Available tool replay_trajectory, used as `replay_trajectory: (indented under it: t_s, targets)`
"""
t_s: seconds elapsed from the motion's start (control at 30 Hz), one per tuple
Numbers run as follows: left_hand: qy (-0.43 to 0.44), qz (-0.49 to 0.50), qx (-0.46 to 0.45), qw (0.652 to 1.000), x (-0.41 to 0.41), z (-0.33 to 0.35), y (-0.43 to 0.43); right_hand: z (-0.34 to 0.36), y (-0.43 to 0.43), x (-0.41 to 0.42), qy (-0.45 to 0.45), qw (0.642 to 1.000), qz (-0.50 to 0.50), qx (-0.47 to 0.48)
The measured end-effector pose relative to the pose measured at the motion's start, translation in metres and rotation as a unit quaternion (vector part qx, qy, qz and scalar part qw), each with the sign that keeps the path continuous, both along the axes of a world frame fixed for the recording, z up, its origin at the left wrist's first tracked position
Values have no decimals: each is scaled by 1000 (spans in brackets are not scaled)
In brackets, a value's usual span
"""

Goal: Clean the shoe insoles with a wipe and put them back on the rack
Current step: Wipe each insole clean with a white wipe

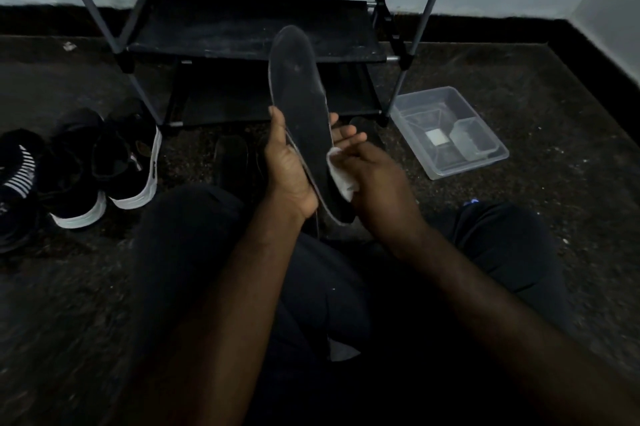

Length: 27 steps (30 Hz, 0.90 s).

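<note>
A long black insole (298,93) stands nearly upright in front of me, toe end up. My left hand (289,165) grips its lower half from the left, thumb at the edge. My right hand (374,179) holds a white wipe (341,172) against the heel part of the insole, fingers stretched toward the insole's right edge. The black shoe rack (256,27) stands behind, its shelves bare. Another dark insole (363,129) lies on the floor near the rack's right leg, mostly hidden by my hand.
Several black shoes with white soles (128,162) stand on the dark floor at the left. A clear plastic container (450,131) with a small white item sits on the floor at the right. My legs in dark trousers fill the foreground. White walls close the back and the right.
</note>
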State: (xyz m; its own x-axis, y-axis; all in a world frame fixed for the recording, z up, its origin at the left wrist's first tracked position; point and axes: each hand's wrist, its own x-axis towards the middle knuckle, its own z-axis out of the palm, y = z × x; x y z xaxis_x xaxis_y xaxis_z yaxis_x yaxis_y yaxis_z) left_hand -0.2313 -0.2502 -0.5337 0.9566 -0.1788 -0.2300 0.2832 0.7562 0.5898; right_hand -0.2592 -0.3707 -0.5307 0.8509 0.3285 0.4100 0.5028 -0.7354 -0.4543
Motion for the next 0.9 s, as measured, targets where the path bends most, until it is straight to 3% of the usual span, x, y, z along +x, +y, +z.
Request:
replay_trajectory:
  t_s: [0.07,0.17,0.23,0.37,0.57,0.73,0.9]
  targets:
    - [11,-3,-6,1000,1,0,-2,0,1,0,8,999,-34,29]
    - [21,-21,-23,999,3,-1,-6,4,20,-19,35,998,31,47]
    - [23,-20,-29,999,3,-3,-5,5,17,-19,27,998,47,19]
    - [23,-23,-10,999,1,-7,-6,8,6,4,29,999,-32,-23]
    - [28,-2,-16,999,3,-3,-2,10,17,-10,45,994,53,-83]
    - [34,11,3,999,0,-4,-6,6,2,9,55,998,-25,-24]
    - [35,8,-16,999,3,-1,-3,8,12,-15,55,996,65,-31]
